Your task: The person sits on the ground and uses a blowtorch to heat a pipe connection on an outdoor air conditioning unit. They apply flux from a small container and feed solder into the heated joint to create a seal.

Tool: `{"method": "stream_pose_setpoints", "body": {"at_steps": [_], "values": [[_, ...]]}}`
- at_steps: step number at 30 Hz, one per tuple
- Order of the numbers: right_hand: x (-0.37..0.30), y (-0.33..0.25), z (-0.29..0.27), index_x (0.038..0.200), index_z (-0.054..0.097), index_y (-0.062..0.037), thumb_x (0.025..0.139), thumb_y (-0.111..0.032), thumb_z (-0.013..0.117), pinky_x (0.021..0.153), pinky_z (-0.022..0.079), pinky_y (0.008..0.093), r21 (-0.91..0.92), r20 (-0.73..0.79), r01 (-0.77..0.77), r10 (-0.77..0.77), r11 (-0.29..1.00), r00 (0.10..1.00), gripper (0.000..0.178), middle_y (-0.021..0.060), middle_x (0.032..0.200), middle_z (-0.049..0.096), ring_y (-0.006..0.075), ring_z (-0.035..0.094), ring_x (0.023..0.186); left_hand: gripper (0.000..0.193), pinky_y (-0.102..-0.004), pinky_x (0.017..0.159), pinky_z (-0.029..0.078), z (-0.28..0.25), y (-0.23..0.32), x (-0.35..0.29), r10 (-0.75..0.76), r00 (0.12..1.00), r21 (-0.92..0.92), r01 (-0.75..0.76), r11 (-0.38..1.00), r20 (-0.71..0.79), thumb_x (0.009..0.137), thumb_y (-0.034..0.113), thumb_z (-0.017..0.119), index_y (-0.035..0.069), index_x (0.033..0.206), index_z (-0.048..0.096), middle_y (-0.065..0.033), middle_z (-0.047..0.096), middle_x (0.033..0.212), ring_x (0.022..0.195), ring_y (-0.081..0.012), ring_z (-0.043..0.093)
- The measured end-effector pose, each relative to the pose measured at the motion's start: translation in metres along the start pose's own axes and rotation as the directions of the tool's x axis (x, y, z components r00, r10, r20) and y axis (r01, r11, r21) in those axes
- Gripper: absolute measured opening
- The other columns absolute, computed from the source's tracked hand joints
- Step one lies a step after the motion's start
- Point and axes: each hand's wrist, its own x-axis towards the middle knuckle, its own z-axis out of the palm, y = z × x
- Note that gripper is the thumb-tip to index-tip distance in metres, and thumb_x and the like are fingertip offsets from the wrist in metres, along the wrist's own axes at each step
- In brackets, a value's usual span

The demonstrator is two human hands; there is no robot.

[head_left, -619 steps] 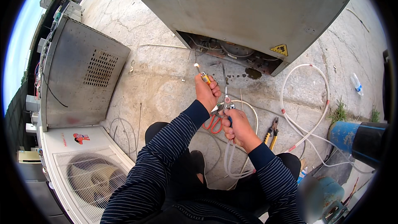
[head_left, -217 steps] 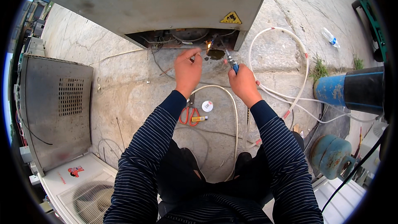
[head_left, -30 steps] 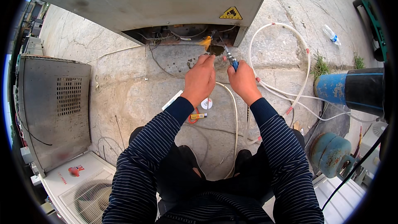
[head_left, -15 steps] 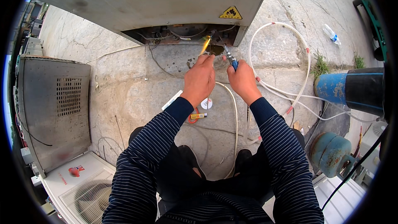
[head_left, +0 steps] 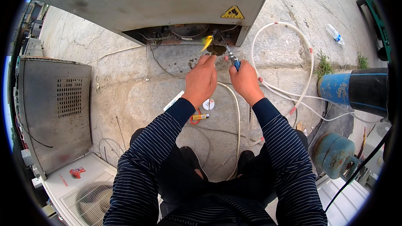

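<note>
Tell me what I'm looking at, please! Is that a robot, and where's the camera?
No robot here! The camera sits on a person's head, looking down; its wide lens makes straight edges bend. The bare right hand holds a blue-handled torch. The bare left hand is closed near a yellow flame, by the opening low in a grey metal cabinet; I can't tell what it pinches. On the concrete ground lie a yellow lighter, a round white disc and a looping pale hose.

A clear plastic bottle lies near green leafy weeds; at left, a grey perforated metal cabinet stands beside a white, round-fanned air-conditioning unit
</note>
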Motion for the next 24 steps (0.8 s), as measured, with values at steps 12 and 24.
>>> {"method": "stream_pose_setpoints", "body": {"at_steps": [12, 24], "values": [[-0.0001, -0.0015, 0.0007, 0.089, 0.057, 0.0097, 0.089, -0.018, 0.061, 0.076, 0.051, 0.0563, 0.003, -0.011, -0.010, 0.010, 1.000, 1.000, 0.028, 0.0354, 0.084, 0.065, 0.0531, 0.064, 0.084, 0.038, -0.0447, 0.084, 0.054, -0.0020, 0.0015, -0.0006, -0.002, 1.000, -0.017, 0.002, 1.000, -0.003, 0.092, 0.008, 0.055, -0.002, 0.129, 0.058, -0.0165, 0.060, 0.127, 0.102, -0.0379, 0.066], [-0.0008, -0.0028, 0.0005, 0.089, 0.058, 0.0096, 0.089, -0.018, 0.061, 0.075, 0.051, 0.0560, 0.002, -0.014, -0.006, 0.006, 1.000, 1.000, 0.028, 0.0355, 0.084, 0.065, 0.0530, 0.064, 0.084, 0.038, -0.0444, 0.084, 0.054, -0.0031, 0.0030, -0.0018, -0.006, 1.000, -0.019, 0.006, 1.000, 0.005, 0.092, 0.007, 0.055, -0.001, 0.129, 0.058, -0.0154, 0.060, 0.127, 0.102, -0.0380, 0.066]]}}
